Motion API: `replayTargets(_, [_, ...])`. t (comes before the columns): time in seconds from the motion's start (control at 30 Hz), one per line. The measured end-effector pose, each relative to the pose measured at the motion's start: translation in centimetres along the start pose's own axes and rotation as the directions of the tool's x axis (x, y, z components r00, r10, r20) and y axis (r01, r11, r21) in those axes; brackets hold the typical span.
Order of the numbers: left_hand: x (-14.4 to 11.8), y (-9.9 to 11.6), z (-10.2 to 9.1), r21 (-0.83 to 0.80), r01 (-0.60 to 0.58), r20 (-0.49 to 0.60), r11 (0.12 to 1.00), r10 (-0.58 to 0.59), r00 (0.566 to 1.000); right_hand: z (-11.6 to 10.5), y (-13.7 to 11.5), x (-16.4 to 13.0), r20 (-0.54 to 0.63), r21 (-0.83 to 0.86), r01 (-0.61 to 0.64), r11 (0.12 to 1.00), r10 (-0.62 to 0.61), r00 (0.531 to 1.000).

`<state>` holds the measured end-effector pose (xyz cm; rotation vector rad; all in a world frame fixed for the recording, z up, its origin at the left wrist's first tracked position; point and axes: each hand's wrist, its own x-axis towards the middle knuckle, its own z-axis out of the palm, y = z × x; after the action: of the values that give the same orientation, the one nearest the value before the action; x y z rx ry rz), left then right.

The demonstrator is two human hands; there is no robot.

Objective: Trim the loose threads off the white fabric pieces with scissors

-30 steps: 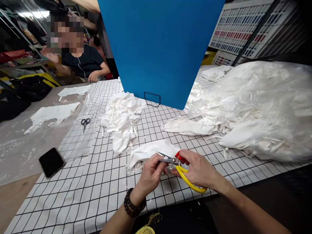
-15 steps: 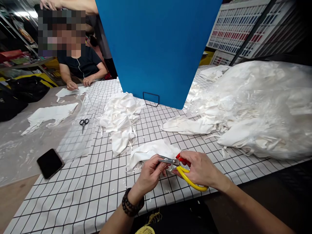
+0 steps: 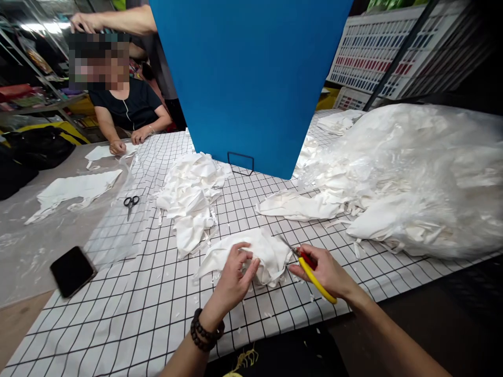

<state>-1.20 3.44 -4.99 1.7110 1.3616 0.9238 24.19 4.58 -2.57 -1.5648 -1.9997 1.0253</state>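
In the head view, my right hand (image 3: 324,269) grips a pair of scissors (image 3: 320,283) with red and yellow handles, the blades pointing up and to the left. A crumpled white cloth piece (image 3: 261,246) lies flat on the table in front of me, its right edge near the blades. My left hand (image 3: 238,272) is over the front of this cloth with its fingers apart and curved; whether the fingertips touch it, I cannot tell. Small white scraps are scattered on the table around both hands.
A grid-patterned cloth covers the table (image 3: 149,314). A heap of white cloth pieces (image 3: 192,183) lies beyond my left hand, a large plastic bag (image 3: 424,173) at right. A blue board (image 3: 255,89) stands ahead. Black scissors (image 3: 131,204) and a phone (image 3: 73,271) lie left; a co-worker (image 3: 128,107) sits beyond.
My left hand has let go near the blades and opened over the cloth. The scissors have moved slightly right, away from the left hand.
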Motion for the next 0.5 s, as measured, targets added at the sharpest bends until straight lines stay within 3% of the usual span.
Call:
replayTargets(0.1, [0.4, -2.6, -0.1, 0.413, 0.143, -0.212, 0.899, -0.057, 0.976, -0.5, 3.5, 0.7, -0.115, -0.053, -0.208, 0.977, 0.201, 0.973])
replayTargets(0.17, [0.9, -4.4, -0.5, 0.489, 0.207, -0.227, 0.847, -0.106, 0.968, -0.9, 5.3, 2.1, -0.239, -0.146, -0.312, 0.939, 0.273, 0.932])
replayTargets(0.23, [1.7, -5.5, -1.7, 0.468, 0.206, -0.179, 0.86, -0.136, 0.974, -1.6, 6.4, 4.2, -0.355, -0.207, -0.362, 0.909, 0.275, 0.894])
replayTargets(0.3, [3.0, -5.9, -4.2, 0.441, 0.201, -0.174, 0.875, -0.136, 0.975, -2.3, 7.0, 6.7, -0.429, -0.247, -0.372, 0.894, 0.244, 0.87])
replayTargets(0.37, [4.9, -5.8, -7.8, 0.44, 0.231, -0.267, 0.868, -0.12, 0.956, -2.9, 6.9, 9.1, -0.462, -0.286, -0.37, 0.884, 0.211, 0.861])
replayTargets(0.47, [8.2, -4.9, -13.5, 0.5, 0.318, -0.495, 0.806, -0.036, 0.868, -2.5, 6.0, 11.2, -0.435, -0.321, -0.334, 0.886, 0.175, 0.883])
replayTargets(0.5, [9.3, -4.5, -14.8, 0.548, 0.342, -0.519, 0.763, -0.01, 0.854, -1.9, 5.6, 11.4, -0.415, -0.325, -0.312, 0.893, 0.162, 0.895])
